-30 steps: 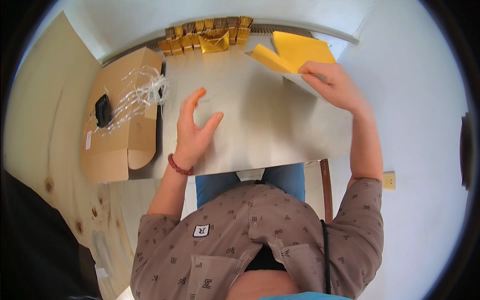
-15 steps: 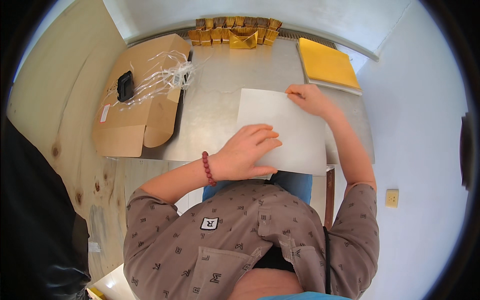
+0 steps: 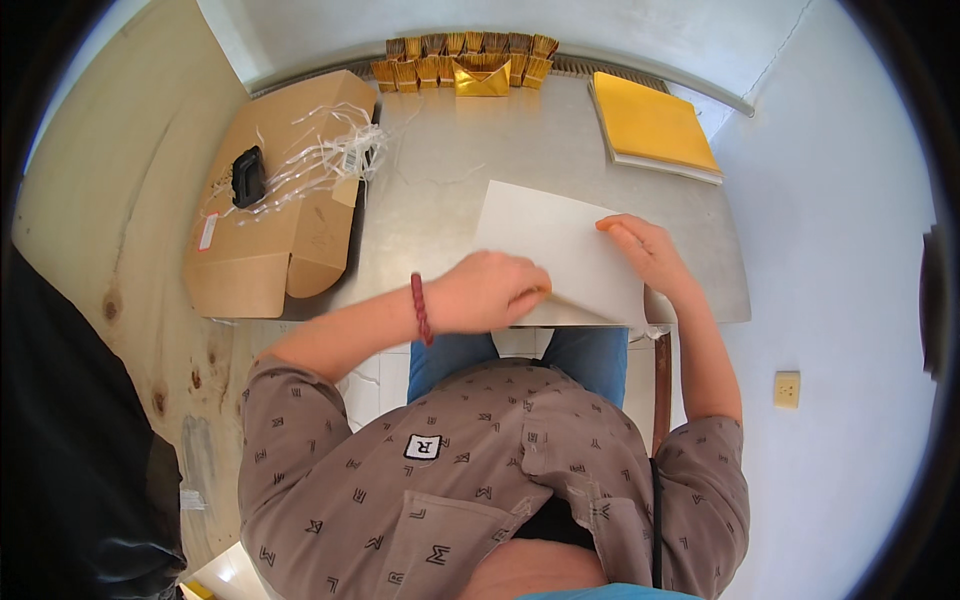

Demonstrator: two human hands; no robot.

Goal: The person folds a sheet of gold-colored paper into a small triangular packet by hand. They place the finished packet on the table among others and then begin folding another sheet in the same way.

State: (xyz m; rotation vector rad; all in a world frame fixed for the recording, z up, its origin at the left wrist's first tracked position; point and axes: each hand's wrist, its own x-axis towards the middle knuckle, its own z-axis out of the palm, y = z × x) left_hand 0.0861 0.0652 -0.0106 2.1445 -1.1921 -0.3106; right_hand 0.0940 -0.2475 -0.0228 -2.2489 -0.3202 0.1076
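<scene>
Left hand (image 3: 487, 290) lay flat, pinning the pale sheet (image 3: 560, 250) at centre frame on the counter (image 3: 450, 170), while right hand (image 3: 645, 250) pressed its far edge, steadying it.

On the table (image 3: 440, 190), a yellow paper stack (image 3: 655, 125) lies at one o'clock, gold folded pieces (image 3: 465, 68) at twelve, a cardboard box (image 3: 275, 200) at ten.

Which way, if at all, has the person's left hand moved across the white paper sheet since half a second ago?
Yes. The left hand slid along the white paper sheet to its near corner by the grey table's front edge.
</scene>
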